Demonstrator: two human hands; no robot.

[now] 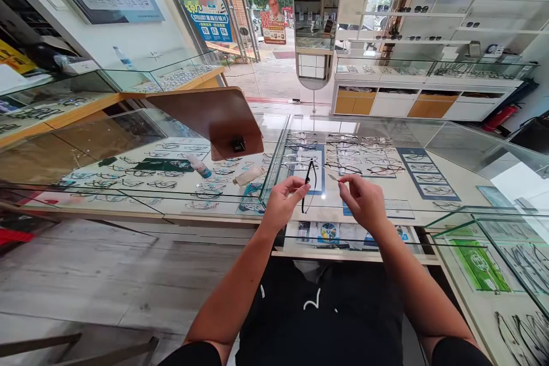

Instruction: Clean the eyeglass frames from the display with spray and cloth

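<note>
My left hand pinches a thin black spectacle frame at its top, so the frame hangs down above the glass counter. My right hand is closed in a pinch close to the frame's right side, holding a small thin piece that I cannot make out. Both hands hover over the display case, where rows of spectacles lie under the glass.
A tilted brown-backed mirror stands on the counter to the left. Small bottles lie beside it. More glass cases run along the left, right and back walls. A red fire extinguisher lies at the far right.
</note>
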